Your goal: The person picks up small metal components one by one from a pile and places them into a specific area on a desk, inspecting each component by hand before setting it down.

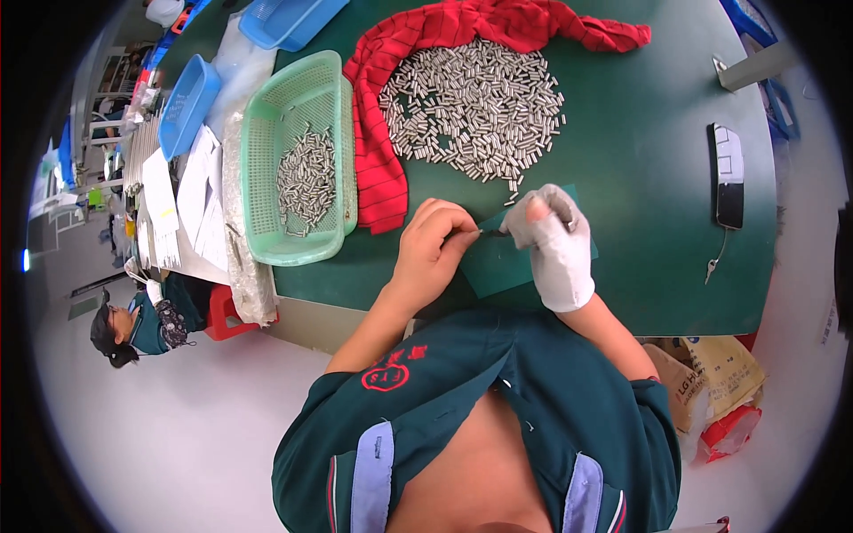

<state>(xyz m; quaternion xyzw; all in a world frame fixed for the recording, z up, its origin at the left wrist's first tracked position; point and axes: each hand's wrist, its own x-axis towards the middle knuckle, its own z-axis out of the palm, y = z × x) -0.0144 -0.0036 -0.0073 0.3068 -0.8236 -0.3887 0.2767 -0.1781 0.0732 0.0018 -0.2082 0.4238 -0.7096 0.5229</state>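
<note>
My bare left hand (434,249) is closed in a pinch over the green table, with a tiny metal pin (481,232) just showing at its fingertips. Facing it, a short way to the right, my right hand (558,244) wears a white glove that leaves the thumb tip bare. Its fingers are curled shut around something small and dark, too hidden to name. Under both hands lies a thin green sheet (498,274). Just beyond them spreads a large pile of short silvery metal pins (475,107), a few straying toward my right hand.
A red checked cloth (380,169) borders the pile. To the left, a light green basket (343,209) holds more pins, near blue trays (189,105). At right lie a black-and-white phone-like object (729,173) with a key and a metal post (755,67). A co-worker (147,324) sits far left.
</note>
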